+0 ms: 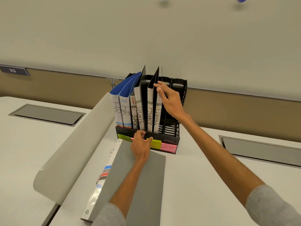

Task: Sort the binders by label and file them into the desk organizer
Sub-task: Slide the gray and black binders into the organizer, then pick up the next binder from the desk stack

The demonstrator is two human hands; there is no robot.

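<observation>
Here, a black plastic desk organizer point(169, 140) stands on the far side of a white desk point(195, 163). Six binders stand upright in it. From left to right these are two blue binders marked HR point(117, 110), two white-spined binders marked SPORTS point(140, 111) and two white-spined binders marked FINANCE point(149, 115). One flat grey binder point(151, 185) lies on the near desk under the left forearm.

Three coloured sticky labels show on the organizer's front: green point(124, 138), yellow point(154, 144) and pink point(168, 147).

The right hand point(171, 101) pinches the top of the right FINANCE binder point(157, 115) between thumb and fingers. The left hand point(140, 147) curls its fingers over the organizer's front wall, gripping it below the SPORTS binders.
</observation>
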